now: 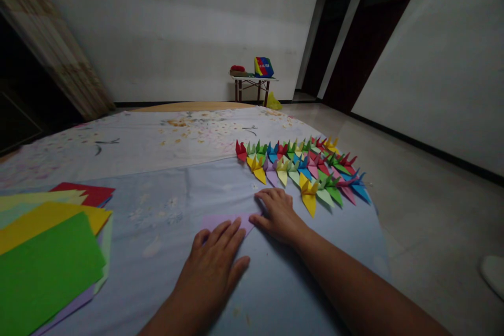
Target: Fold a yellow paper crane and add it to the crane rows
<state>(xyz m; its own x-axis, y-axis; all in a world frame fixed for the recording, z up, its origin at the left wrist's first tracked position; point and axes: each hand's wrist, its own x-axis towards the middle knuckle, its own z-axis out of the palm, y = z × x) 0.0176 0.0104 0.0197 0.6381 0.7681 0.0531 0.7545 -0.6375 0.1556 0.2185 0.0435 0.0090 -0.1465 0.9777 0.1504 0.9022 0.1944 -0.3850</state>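
A folded piece of light purple paper (247,223) lies on the blue cloth in front of me, partly hidden by my fingers. My left hand (216,260) rests flat across it, fingers stretched out and thumb apart. At the paper's right end is my right hand (277,214), palm down with its fingers spread; the thumb tip is at the paper's edge and the other fingertips are on the cloth. Just beyond that hand, several rows of colourful origami cranes (308,193) stand close together.
Fanned sheets of coloured paper (47,268) lie at the left, a green one on top. The round table wears a flowered tablecloth (189,134). By the far wall, a small table (252,79) holds a bright bag (263,66); a yellow plastic bag (273,102) is on the floor.
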